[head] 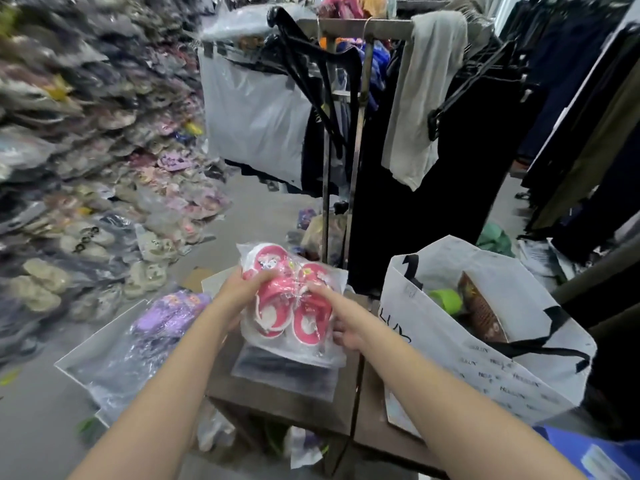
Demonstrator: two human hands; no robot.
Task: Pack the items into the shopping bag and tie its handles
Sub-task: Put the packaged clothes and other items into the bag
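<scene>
Bag: a white woven bag (pixel 502 372) with black handles is being kept open at the right of the frame; a green item (pixel 445 299) and a brown patterned item (pixel 485 313) are being held inside it, both partly hidden by its wall.
Pink slippers (pixel 291 306): a pair sealed in crinkled clear film is being held at the centre of the frame, left of the bag and outside it.
Left hand (pixel 242 289): the packet's left edge is being gripped by curled fingers.
Right hand (pixel 341 327): the right edge is being gripped, the forefinger being laid straight across the film.
Dark packet (pixel 284 368): it is being half covered by the pink pair; its contents cannot be made out.
Purple slippers (pixel 166 313): a glossy packet is being left at the lower left.
Slipper wall (pixel 86 150): the stacked packets at the upper left are being blurred.
</scene>
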